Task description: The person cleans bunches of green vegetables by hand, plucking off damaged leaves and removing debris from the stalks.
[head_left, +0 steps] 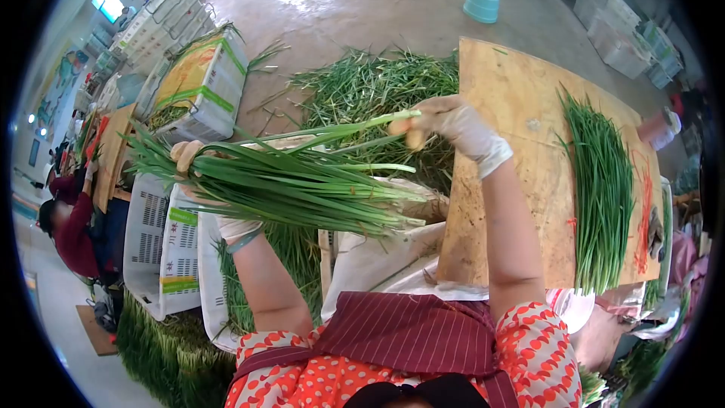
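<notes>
My left hand (186,156), in a pale glove, is wrapped round a loose bunch of Chinese chives (302,189) near its leafy end. The bunch lies sideways, its pale root ends to the right, and hides most of that hand. At the upper right my gloved right hand (457,127) pinches the pale ends of a few chive stalks (377,121), drawn slightly above the bunch. A second, neat bundle of chives (600,189) rests on the wooden board (506,151) to the right of that hand.
Loose chive trimmings (362,91) are heaped behind my hands. Red ties (644,219) lie by the board's right edge. White crates (181,257) stand at left, and a filled crate (226,91) behind them. A turquoise tub (482,4) sits on the floor. A person (75,234) in maroon is far left.
</notes>
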A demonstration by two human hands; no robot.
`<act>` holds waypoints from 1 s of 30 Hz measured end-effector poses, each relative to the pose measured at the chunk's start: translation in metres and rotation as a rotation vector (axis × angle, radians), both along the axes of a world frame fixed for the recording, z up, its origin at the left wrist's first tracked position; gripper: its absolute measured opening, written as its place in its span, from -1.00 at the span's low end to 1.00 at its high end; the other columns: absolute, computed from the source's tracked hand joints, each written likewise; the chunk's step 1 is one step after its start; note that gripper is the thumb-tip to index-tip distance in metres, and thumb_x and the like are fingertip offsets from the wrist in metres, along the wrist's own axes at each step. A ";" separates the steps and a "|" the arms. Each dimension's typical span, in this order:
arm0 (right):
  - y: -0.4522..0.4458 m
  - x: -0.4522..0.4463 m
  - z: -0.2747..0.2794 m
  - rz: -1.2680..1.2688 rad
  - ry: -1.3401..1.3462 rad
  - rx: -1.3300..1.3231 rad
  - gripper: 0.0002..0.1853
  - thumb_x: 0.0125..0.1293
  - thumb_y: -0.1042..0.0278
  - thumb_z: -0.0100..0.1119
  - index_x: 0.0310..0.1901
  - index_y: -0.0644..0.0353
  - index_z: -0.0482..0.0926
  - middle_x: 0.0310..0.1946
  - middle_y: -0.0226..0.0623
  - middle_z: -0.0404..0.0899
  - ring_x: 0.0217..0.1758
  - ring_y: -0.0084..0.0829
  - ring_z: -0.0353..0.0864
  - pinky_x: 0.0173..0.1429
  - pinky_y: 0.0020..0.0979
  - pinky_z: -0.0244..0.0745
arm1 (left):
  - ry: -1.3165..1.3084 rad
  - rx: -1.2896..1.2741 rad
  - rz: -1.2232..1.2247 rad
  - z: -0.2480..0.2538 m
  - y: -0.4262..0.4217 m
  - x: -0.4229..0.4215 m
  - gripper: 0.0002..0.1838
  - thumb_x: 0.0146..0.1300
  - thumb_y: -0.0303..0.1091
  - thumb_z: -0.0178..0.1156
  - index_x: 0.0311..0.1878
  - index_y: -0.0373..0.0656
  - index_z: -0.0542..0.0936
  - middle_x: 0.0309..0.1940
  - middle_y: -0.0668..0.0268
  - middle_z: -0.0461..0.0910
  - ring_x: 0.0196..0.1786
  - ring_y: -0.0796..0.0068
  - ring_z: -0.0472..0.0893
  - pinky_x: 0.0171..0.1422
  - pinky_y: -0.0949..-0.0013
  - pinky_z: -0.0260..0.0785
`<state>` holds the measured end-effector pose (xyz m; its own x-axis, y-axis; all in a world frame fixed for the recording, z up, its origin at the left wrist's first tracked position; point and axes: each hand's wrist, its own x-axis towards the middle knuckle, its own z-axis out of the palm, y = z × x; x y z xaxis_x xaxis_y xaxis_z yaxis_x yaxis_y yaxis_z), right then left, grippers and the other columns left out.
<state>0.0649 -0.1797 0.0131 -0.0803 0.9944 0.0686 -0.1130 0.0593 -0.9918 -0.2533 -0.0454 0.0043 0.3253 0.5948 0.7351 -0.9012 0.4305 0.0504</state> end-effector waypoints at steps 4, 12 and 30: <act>-0.010 0.054 -0.020 -0.547 0.440 0.330 -0.75 0.24 0.31 0.14 -0.08 0.19 0.58 -0.24 -0.28 0.62 -0.17 -0.51 0.56 -0.08 -0.51 0.47 | 0.015 0.001 -0.012 0.002 0.003 -0.010 -0.88 0.24 -0.40 -0.02 -0.16 0.00 0.36 -0.35 0.56 0.37 -0.30 0.60 0.36 -0.01 0.35 0.25; -0.008 -0.013 0.020 -0.252 -0.463 -0.165 -0.40 0.16 -0.01 0.20 0.17 0.13 0.38 0.05 -0.21 0.50 0.07 -0.41 0.48 0.20 -0.41 0.33 | 0.038 -0.018 0.043 0.007 -0.002 -0.005 -0.89 0.24 -0.33 0.00 -0.17 0.01 0.36 -0.34 0.58 0.40 -0.30 0.56 0.38 0.00 0.20 0.22; 0.029 -0.043 0.011 -0.236 -0.575 0.347 -0.67 0.03 0.33 0.32 -0.11 0.15 0.62 -0.09 -0.29 0.60 -0.03 -0.45 0.54 0.11 -0.47 0.40 | -0.001 -0.079 0.054 0.004 -0.003 -0.001 -0.92 0.21 -0.37 0.02 -0.25 0.04 0.35 -0.39 0.56 0.38 -0.33 0.57 0.32 -0.07 0.40 0.27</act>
<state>0.0214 -0.1511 0.0239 0.0159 0.9181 0.3961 0.4778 0.3410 -0.8096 -0.2541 -0.0489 0.0081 0.2899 0.6677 0.6856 -0.9234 0.3836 0.0169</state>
